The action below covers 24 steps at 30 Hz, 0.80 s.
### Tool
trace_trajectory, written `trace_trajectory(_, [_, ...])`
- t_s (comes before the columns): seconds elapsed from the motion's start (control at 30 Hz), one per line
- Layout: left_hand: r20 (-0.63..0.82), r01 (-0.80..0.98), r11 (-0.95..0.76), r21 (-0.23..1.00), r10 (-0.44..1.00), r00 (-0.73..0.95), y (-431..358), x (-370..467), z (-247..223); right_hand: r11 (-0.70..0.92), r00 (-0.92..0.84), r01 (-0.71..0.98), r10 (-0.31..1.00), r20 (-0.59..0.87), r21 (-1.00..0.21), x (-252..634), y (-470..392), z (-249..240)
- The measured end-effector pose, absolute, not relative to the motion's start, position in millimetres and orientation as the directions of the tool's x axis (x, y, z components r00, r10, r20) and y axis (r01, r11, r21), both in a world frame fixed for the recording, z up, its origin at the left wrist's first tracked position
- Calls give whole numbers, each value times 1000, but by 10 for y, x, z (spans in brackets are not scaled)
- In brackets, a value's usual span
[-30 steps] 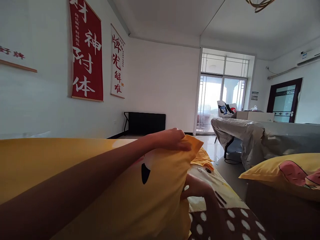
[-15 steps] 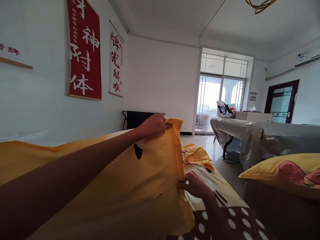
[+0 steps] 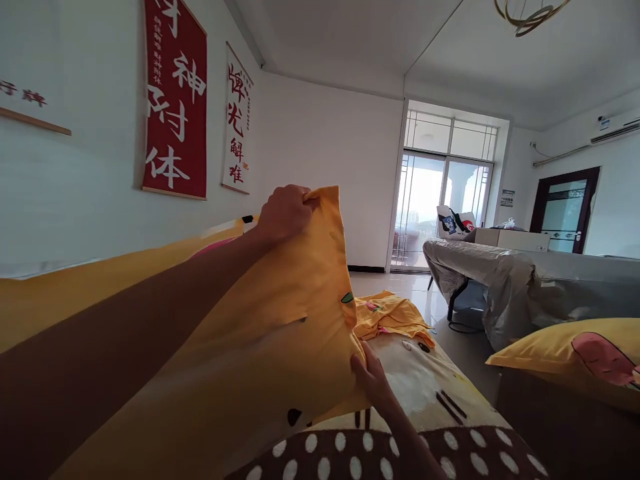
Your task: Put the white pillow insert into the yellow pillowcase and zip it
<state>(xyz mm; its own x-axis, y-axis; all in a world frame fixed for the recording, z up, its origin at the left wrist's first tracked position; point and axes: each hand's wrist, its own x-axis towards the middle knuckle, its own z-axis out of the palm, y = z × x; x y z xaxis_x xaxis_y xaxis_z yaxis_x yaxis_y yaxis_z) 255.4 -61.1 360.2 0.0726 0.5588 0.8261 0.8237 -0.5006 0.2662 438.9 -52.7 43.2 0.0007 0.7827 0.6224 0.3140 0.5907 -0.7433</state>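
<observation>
A yellow pillowcase [image 3: 280, 320] with dark and green printed marks spreads across the left and middle of the view. My left hand [image 3: 287, 212] is closed on its raised top corner, and the cloth hangs down from there. Lower on the same right-hand edge, my right hand [image 3: 371, 373] grips the fabric between thumb and fingers. Whether anything is inside the pillowcase I cannot tell. Just past the right hand, a crumpled yellow cloth [image 3: 393, 315] with a printed pattern lies on a cream and brown dotted blanket [image 3: 420, 373].
A yellow pillow [image 3: 555, 353] with a pink print rests at the right on a dark surface [image 3: 560, 427]. Behind it stands a plastic-covered piece of furniture [image 3: 500, 280] with a cardboard box [image 3: 513, 238] on top. Scrolls, including a red one [image 3: 175, 107], hang on the left wall.
My left hand has lifted the pillowcase corner up and to the left. My right hand has shifted slightly down with the edge, and more of the dotted blanket shows below.
</observation>
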Motion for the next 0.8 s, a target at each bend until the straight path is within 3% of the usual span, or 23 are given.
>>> trace_trajectory(0.13, [864,764,-569,305,502,28,-547,2406,3601,578,230,286,733,641,-764,4301,-424,185])
trace_trajectory(0.2, [869,751,-577,320,495,10,-549,2329,3619,576,265,348,696,667,-740,4320,-383,50])
trace_trajectory(0.3, [860,735,-584,343,511,5,-591,2267,3633,570,202,508,651,732,-647,4417,-273,-131])
trace_trajectory(0.43, [782,705,-609,364,611,125,-596,2349,3575,518,67,617,716,695,-593,4635,-96,-185])
trace_trajectory(0.53, [758,765,-594,248,611,229,-543,2497,3482,514,71,600,729,681,-613,4745,-111,-4])
trace_trajectory(0.7, [727,843,-530,-93,542,422,-610,2888,3174,617,235,222,718,656,-755,4495,-438,280])
trace_trajectory(0.8, [599,768,-631,-115,573,560,-737,3139,2949,585,352,206,704,617,-784,4251,-514,133])
